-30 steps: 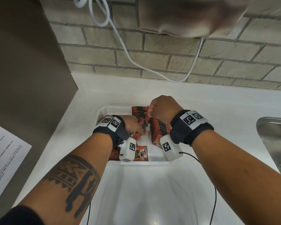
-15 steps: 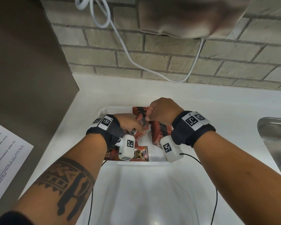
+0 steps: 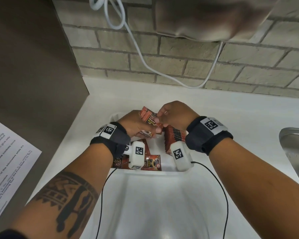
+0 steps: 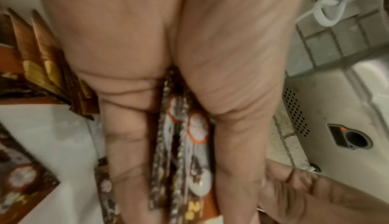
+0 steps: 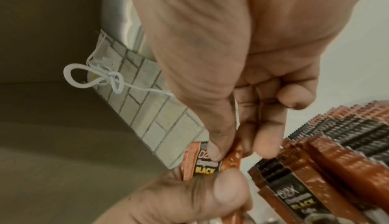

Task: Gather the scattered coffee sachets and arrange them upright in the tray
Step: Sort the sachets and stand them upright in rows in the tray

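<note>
A white tray [image 3: 152,172] sits on the counter. A row of orange-brown coffee sachets [image 3: 175,138] stands upright along its right side. My left hand [image 3: 138,125] grips a small bundle of sachets [image 3: 149,117] lifted above the tray; the same bundle [image 4: 185,137] shows between its thumb and fingers in the left wrist view. My right hand [image 3: 173,115] pinches the top of that bundle [image 5: 207,162] with thumb and forefinger. Loose sachets [image 3: 151,163] lie flat at the tray's near end, partly hidden by my left wrist camera.
A white counter [image 3: 231,116] runs to a brick wall [image 3: 179,54] with a white cable [image 3: 138,54] hanging down it. A steel sink [image 3: 295,152] lies at the right. A dark panel [image 3: 33,75] and a printed sheet [image 3: 5,161] stand at the left.
Both hands have lifted from inside the tray. The left hand now holds a bundle of sachets up and the right hand has come onto its top edge.
</note>
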### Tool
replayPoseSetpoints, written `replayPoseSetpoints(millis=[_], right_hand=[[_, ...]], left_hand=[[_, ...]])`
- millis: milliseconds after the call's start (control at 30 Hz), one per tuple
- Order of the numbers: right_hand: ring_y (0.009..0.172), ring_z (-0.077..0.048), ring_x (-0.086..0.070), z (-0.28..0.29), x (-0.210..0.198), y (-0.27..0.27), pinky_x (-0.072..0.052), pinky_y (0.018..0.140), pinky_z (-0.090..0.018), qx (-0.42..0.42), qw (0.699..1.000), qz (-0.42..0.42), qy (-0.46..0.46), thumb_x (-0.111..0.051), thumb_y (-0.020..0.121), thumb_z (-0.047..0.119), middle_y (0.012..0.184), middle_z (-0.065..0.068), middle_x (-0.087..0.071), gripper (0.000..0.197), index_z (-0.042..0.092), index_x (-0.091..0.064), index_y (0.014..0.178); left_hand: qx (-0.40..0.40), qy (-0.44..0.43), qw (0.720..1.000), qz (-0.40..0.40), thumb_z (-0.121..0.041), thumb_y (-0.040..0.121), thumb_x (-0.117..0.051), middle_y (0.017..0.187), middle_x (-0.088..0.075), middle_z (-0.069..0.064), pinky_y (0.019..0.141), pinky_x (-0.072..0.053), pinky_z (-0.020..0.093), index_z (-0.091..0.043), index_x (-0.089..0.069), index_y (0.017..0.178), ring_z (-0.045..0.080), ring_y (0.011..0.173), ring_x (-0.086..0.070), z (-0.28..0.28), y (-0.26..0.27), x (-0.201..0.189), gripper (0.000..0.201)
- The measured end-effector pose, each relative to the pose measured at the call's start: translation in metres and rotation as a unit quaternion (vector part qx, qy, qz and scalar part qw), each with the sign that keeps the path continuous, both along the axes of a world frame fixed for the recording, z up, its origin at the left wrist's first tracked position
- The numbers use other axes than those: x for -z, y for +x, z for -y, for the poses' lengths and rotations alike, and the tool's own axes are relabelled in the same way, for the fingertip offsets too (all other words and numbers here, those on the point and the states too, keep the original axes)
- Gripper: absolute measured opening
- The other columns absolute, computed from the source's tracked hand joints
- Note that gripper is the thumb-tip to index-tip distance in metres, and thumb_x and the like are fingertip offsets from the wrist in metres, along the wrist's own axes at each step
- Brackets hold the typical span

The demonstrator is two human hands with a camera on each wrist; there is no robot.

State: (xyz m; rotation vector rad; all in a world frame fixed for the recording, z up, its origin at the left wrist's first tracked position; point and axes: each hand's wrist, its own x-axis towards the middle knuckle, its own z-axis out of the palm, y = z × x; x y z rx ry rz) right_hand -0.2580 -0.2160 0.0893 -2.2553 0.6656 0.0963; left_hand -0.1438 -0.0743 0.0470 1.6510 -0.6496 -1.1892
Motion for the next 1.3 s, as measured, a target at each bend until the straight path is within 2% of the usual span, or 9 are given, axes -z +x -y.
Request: replayPoseSetpoints(millis=[133, 300, 533, 667, 833, 1000, 1067, 1133, 1300], right_hand=[[0.072, -0.013, -0.066, 0.006, -0.012, 0.005, -0.055, 0.081, -0.03, 0.018, 0.997, 0.07, 0.016, -0.077, 0.086, 0.025, 0.083, -0.008, -0.075, 0.009, 0.018, -0.073, 0.092], [0.057, -0.001, -0.057, 0.011, -0.028, 0.005, -0.045, 0.056, -0.007, 0.02, 0.993, 0.114, 0.028, -0.078, 0.086, 0.022, 0.064, 0.011, -0.067, 0.007, 0.017, -0.075, 0.09], [0.062, -0.004, -0.056, 0.01, -0.033, 0.005, -0.045, 0.065, -0.016, 0.001, 0.989, 0.147, 0.022, -0.076, 0.087, 0.019, 0.073, 0.009, -0.07, 0.01, 0.026, -0.074, 0.08], [0.069, 0.001, -0.059, 0.014, -0.031, -0.002, -0.045, 0.069, -0.016, -0.011, 0.993, 0.114, -0.041, -0.075, 0.086, 0.022, 0.074, 0.014, -0.069, 0.004, 0.024, -0.077, 0.084], [0.087, -0.008, -0.057, 0.009, -0.01, -0.003, -0.039, 0.068, -0.022, -0.057, 0.99, 0.005, -0.128, -0.069, 0.087, 0.021, 0.085, 0.014, -0.066, 0.011, 0.025, -0.08, 0.087], [0.091, -0.02, -0.066, 0.001, 0.013, 0.014, -0.054, 0.087, -0.036, -0.095, 0.965, -0.095, -0.226, -0.055, 0.088, 0.019, 0.096, 0.001, -0.075, 0.026, 0.019, -0.08, 0.089], [0.089, -0.02, -0.068, 0.001, 0.02, 0.021, -0.056, 0.085, -0.037, -0.084, 0.962, -0.104, -0.238, -0.053, 0.087, 0.021, 0.094, 0.0, -0.075, 0.027, 0.017, -0.079, 0.088], [0.088, -0.02, -0.068, 0.003, 0.027, 0.026, -0.056, 0.084, -0.037, -0.078, 0.962, -0.105, -0.24, -0.051, 0.088, 0.022, 0.094, 0.001, -0.074, 0.028, 0.017, -0.078, 0.089], [0.08, -0.017, -0.066, 0.013, 0.044, 0.031, -0.056, 0.07, -0.03, -0.042, 0.97, -0.123, -0.203, -0.059, 0.082, 0.022, 0.088, 0.003, -0.073, 0.019, 0.018, -0.078, 0.084]], left_hand=[[-0.031, -0.052, 0.998, 0.025, -0.021, 0.08, -0.082, 0.103, -0.076, 0.007, 0.078, -0.06, 0.039, -0.016, -0.073, 0.109, 0.024, 0.094, -0.074, -0.003, 0.004, -0.017, 0.03], [-0.028, -0.083, 0.996, 0.025, -0.017, 0.085, -0.076, 0.116, -0.073, 0.011, 0.09, -0.058, 0.048, -0.012, -0.065, 0.126, 0.03, 0.107, -0.07, -0.017, 0.011, -0.029, 0.043], [-0.027, -0.101, 0.991, 0.083, -0.007, 0.077, -0.084, 0.099, -0.075, 0.015, 0.081, -0.06, 0.052, -0.005, -0.069, 0.114, 0.031, 0.085, -0.073, -0.021, 0.009, -0.035, 0.039], [-0.007, -0.022, 0.99, 0.141, -0.025, 0.075, -0.088, 0.088, -0.075, 0.014, 0.081, -0.061, 0.051, -0.008, -0.072, 0.106, 0.031, 0.076, -0.072, -0.034, 0.015, -0.038, 0.038], [0.038, 0.196, 0.961, 0.194, -0.046, 0.085, -0.075, 0.079, -0.07, 0.01, 0.058, -0.057, 0.028, -0.007, -0.069, 0.098, 0.022, 0.062, -0.067, -0.049, 0.017, -0.041, 0.042], [0.231, 0.282, 0.872, 0.325, -0.071, 0.081, -0.062, 0.107, -0.074, -0.001, 0.092, -0.049, 0.038, -0.023, -0.068, 0.115, 0.018, 0.097, -0.068, -0.016, -0.009, -0.021, 0.059], [0.264, 0.314, 0.83, 0.378, -0.075, 0.079, -0.058, 0.117, -0.069, -0.003, 0.089, -0.046, 0.037, -0.026, -0.066, 0.119, 0.02, 0.107, -0.062, 0.001, -0.016, -0.012, 0.064], [0.278, 0.326, 0.823, 0.374, -0.07, 0.081, -0.059, 0.117, -0.069, 0.0, 0.08, -0.047, 0.032, -0.023, -0.068, 0.118, 0.022, 0.108, -0.063, 0.015, -0.016, -0.002, 0.06], [0.28, 0.328, 0.84, 0.33, -0.059, 0.083, -0.065, 0.116, -0.07, 0.002, 0.098, -0.049, 0.038, -0.023, -0.068, 0.118, 0.02, 0.104, -0.063, 0.032, -0.01, 0.014, 0.05]])
